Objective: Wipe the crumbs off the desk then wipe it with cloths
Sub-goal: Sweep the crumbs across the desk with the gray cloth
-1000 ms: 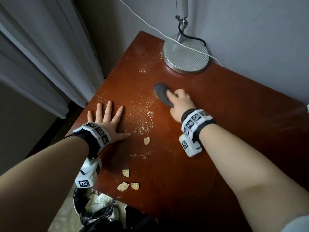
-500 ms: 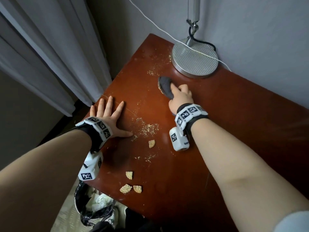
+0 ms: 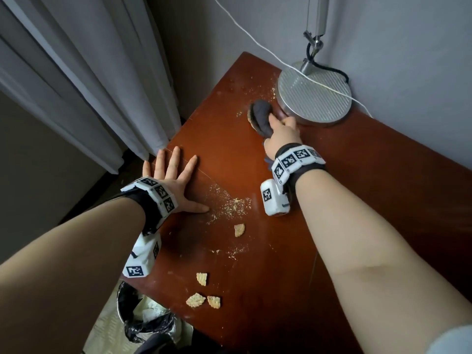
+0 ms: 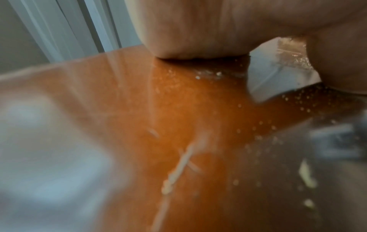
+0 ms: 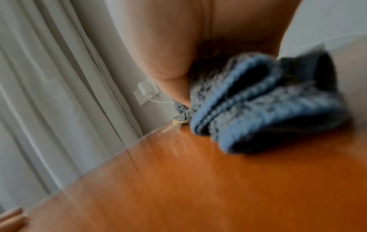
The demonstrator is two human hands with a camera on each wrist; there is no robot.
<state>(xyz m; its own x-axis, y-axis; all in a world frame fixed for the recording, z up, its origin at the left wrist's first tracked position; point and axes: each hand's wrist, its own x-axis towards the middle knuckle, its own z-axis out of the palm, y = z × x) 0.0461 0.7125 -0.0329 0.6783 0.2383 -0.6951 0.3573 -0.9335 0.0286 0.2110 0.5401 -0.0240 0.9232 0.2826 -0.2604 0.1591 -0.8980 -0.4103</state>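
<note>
- Crumbs first: fine crumbs (image 3: 233,204) sit mid-desk next to the left thumb, with a lighter dusting (image 3: 242,112) up by the lamp. The bigger cracker pieces (image 3: 203,295) lie near the front edge, one more (image 3: 239,229) a bit further in.
- The right hand (image 3: 281,135) is curled around a bunched grey cloth (image 3: 261,116), pressing it down on the desk (image 3: 370,187) just beside the lamp base (image 3: 315,97). My guess is it's up there to catch that far dusting and drag it toward the front.
- The right wrist view shows the cloth (image 5: 264,102) folded over itself in a wad, touching the wood. Makes sense, since a wad pushes crumbs along better than a flat sheet would.
- The left hand (image 3: 171,181) lies flat near the desk's left edge, fingers spread and straight, holding nothing. Looks like it's just bracing the person while the other arm reaches.
- There's a bin with a black liner (image 3: 143,318) below the front-left corner, probably where the crumbs are meant to go.
- The white cable (image 3: 255,42) draped across the lamp base could snag if the cloth goes further back.
- Most of the mess isn't touched yet, so I'd call this the early part of the job.
</note>
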